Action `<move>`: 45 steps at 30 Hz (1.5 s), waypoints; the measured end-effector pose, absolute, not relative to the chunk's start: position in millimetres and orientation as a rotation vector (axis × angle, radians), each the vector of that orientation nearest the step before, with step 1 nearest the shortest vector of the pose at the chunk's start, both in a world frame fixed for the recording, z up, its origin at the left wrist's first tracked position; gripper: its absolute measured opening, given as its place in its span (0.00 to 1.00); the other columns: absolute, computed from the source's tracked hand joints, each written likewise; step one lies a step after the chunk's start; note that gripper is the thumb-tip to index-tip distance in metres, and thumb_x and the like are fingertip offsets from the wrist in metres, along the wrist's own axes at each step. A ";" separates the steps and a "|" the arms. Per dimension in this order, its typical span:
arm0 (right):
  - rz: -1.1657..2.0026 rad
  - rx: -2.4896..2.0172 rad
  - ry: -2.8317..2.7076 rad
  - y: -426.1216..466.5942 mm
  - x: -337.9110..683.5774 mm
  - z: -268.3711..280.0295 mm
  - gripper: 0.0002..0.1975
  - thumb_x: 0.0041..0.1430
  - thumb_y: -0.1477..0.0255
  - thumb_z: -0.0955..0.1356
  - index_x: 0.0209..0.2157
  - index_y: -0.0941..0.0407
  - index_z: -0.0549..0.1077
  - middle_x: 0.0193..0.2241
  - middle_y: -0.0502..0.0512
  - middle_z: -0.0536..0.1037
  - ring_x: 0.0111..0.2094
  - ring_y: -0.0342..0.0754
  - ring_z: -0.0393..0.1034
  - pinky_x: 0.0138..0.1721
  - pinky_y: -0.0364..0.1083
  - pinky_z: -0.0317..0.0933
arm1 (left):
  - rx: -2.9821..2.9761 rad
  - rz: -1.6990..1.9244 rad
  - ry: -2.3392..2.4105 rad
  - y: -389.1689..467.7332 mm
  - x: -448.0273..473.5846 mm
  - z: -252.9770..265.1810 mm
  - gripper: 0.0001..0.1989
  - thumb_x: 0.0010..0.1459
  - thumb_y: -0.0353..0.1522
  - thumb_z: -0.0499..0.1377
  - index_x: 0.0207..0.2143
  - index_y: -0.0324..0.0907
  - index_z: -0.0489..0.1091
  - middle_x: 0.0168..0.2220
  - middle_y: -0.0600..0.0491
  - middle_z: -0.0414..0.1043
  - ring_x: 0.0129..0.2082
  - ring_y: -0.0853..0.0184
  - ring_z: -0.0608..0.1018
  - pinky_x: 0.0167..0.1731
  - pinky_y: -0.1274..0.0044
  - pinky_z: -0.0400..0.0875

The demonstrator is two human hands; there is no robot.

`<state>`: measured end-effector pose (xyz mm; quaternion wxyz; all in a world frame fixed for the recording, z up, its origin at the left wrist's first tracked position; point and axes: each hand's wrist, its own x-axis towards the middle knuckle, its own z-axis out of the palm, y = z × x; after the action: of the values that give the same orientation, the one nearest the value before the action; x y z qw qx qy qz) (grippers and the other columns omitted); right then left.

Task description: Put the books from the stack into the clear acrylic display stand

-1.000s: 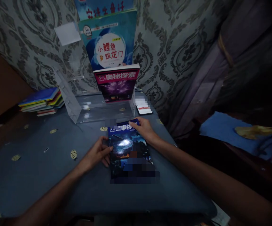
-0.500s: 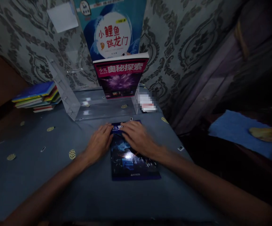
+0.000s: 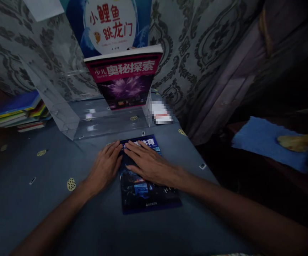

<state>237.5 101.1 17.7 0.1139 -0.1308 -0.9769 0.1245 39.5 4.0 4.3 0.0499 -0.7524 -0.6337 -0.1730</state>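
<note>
Now resting right hand (image 3: pixel 149 162) on the dark blue book (image 3: pixel 144 192), left hand (image 3: pixel 104 164) at its top-left corner, with fingers loose, no longer pinching edges, so maybe smoothing it.

My one feed rides on the wearer's head, looking forward and down from close over the surface (image 3: pixel 90 224); it puts the dark book (image 3: pixel 144 192) just below centre, takes in both forearms (image 3: pixel 59 217) from the lower corners, and reaches the patterned wall (image 3: pixel 192 53) behind.

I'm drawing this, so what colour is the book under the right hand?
The book is dark blue and black, best seen in the head view.
</note>
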 end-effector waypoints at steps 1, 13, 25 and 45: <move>0.367 -0.405 -2.850 102.7 239.5 15.7 0.29 0.71 0.63 0.62 0.64 0.70 0.63 0.67 0.73 0.63 0.71 0.58 0.50 0.71 0.59 0.49 | -2.285 -0.517 -1.938 4.0 40.1 4.9 0.20 0.71 0.34 0.47 0.62 0.39 0.64 0.62 0.40 0.69 0.61 0.53 0.72 0.58 0.55 0.70; 0.392 -0.735 -2.596 130.8 287.1 2.6 0.20 0.71 0.69 0.60 0.59 0.60 0.72 0.62 0.67 0.71 0.65 0.57 0.63 0.67 0.65 0.53 | -2.239 -0.540 -1.928 4.3 41.7 1.5 0.20 0.72 0.35 0.47 0.60 0.41 0.66 0.62 0.43 0.69 0.61 0.53 0.72 0.58 0.55 0.71; 0.812 -0.755 -2.281 148.2 295.4 2.0 0.18 0.70 0.69 0.61 0.54 0.52 0.77 0.54 0.57 0.80 0.56 0.54 0.73 0.59 0.59 0.63 | -2.521 -0.435 -1.793 30.2 51.4 27.8 0.18 0.70 0.33 0.50 0.58 0.39 0.69 0.58 0.42 0.72 0.56 0.53 0.74 0.55 0.57 0.72; 0.805 -0.799 -2.288 148.0 296.0 -4.2 0.19 0.72 0.66 0.57 0.57 0.54 0.72 0.53 0.59 0.79 0.55 0.54 0.72 0.59 0.58 0.63 | -2.839 -0.279 -1.479 59.5 101.8 26.8 0.23 0.73 0.41 0.47 0.64 0.42 0.65 0.66 0.43 0.64 0.68 0.55 0.63 0.67 0.53 0.54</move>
<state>296.0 148.0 -4.2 0.2895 -0.2996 -0.8576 0.3016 101.8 59.5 26.8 -0.0361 -0.8830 -0.4600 -0.0868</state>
